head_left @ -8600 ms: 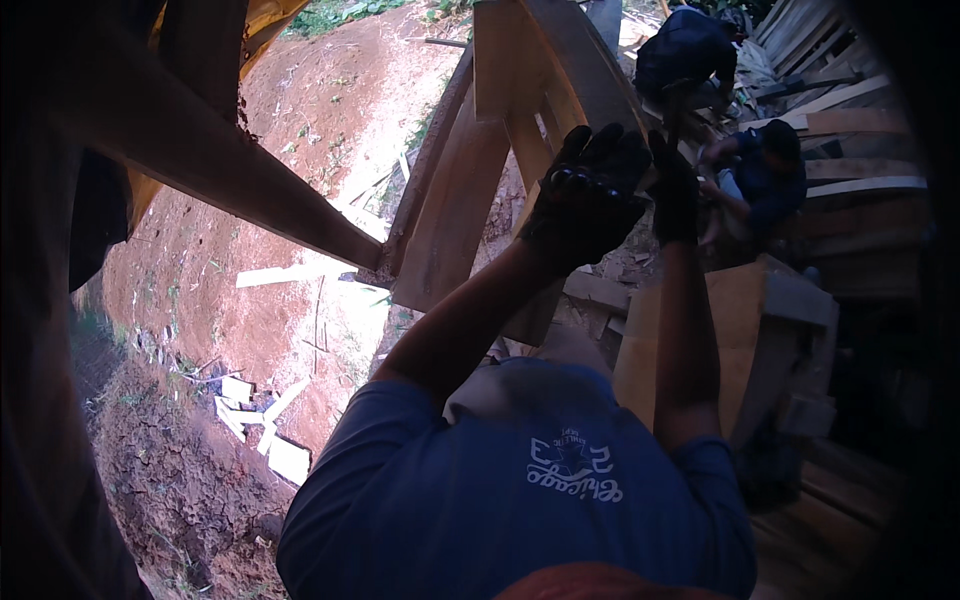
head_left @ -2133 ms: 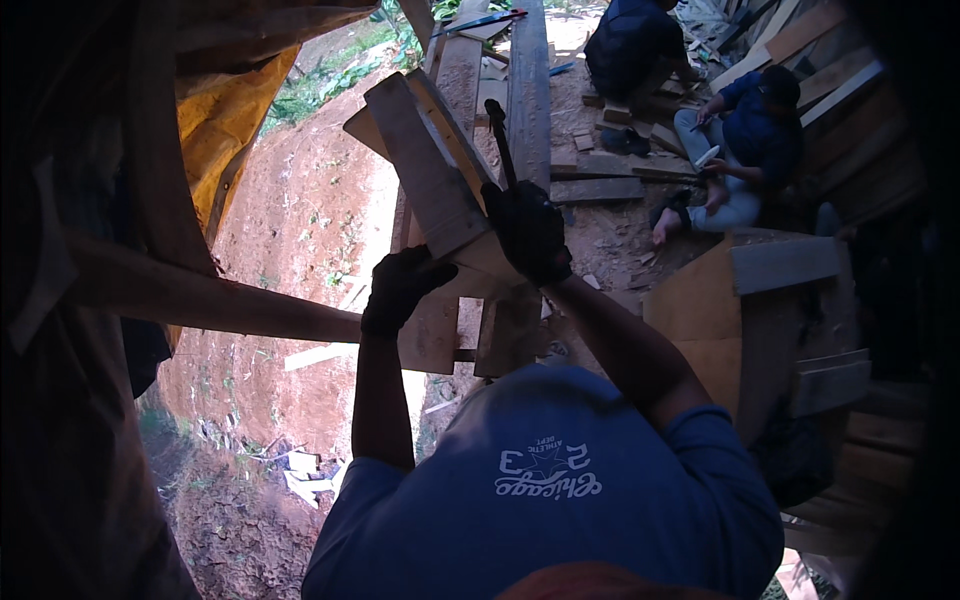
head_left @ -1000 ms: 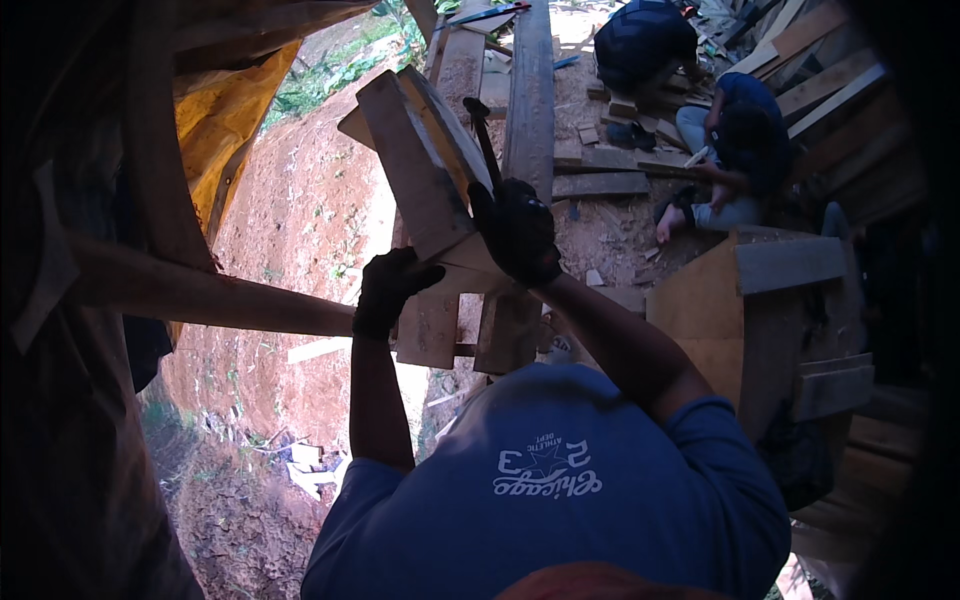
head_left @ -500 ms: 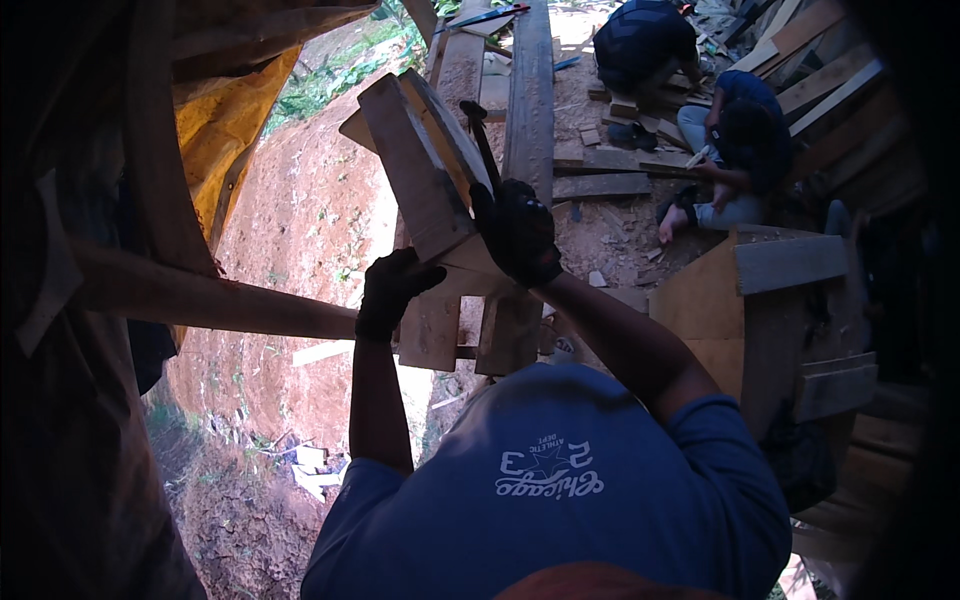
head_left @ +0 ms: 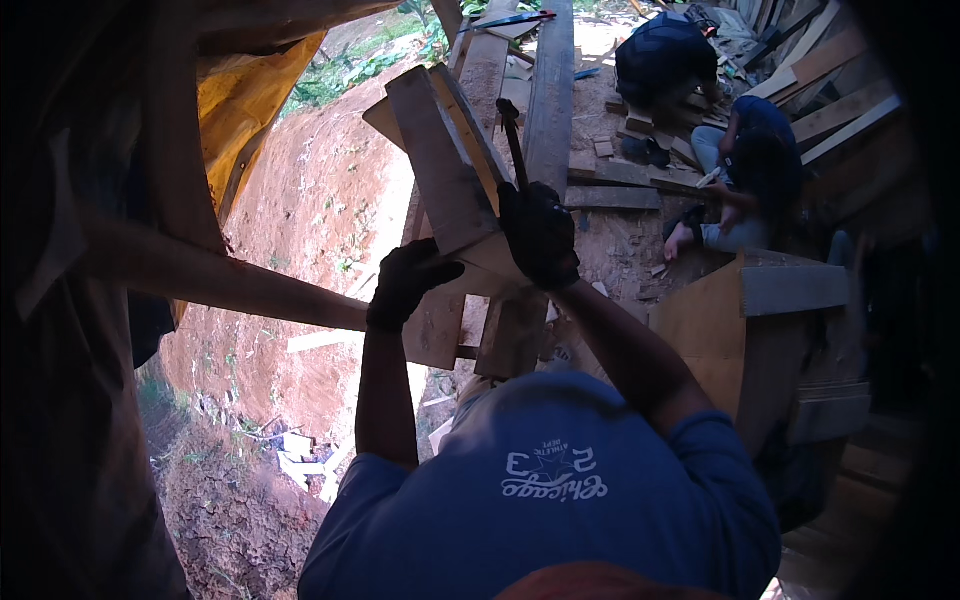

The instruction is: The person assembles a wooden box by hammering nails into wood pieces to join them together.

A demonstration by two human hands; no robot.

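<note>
A box-like piece of wooden boards [head_left: 437, 160] stands tilted in front of me on a plank stand [head_left: 512, 335]. My left hand [head_left: 408, 285], in a dark glove, is closed on its near lower corner. My right hand [head_left: 540, 238], gloved too, wraps round a dark hammer [head_left: 514, 145] beside the box's right side. The hammer points up and away from me. Whether my right hand also touches the box, I cannot tell.
A long beam [head_left: 549, 95] runs away from me. A wooden pole [head_left: 240, 293] crosses at left. A finished-looking box [head_left: 705, 325] stands at right. Two people, one crouching [head_left: 665, 60] and one sitting [head_left: 758, 150], are at far right among scrap wood. An orange tarp [head_left: 245, 110] hangs at left.
The whole view has shifted, with the surroundings sliding slightly to the right. Both hands keep about the same hold, and the hammer stays upright beside the wooden box.
</note>
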